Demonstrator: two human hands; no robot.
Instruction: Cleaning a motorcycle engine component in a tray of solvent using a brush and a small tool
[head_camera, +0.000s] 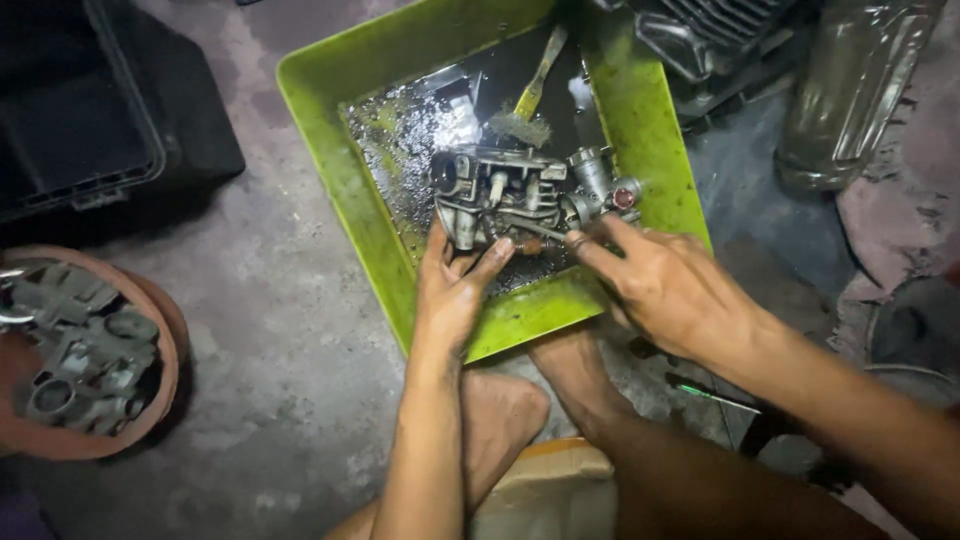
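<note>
Gripping the carburetor over the green tray, near rim: left hand clasped beneath, right hand pinching a thin tool into it. Best steadied firmly, probed gently. Beyond, in the oily tray, a brush.

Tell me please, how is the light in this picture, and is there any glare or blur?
Head view: light falls mainly on the green tray and the carburetor, with glare on the oily liquid; the black crate and corners sink into shadow; the left hand and right hand look sharp, while the frame edges are soft.
</note>
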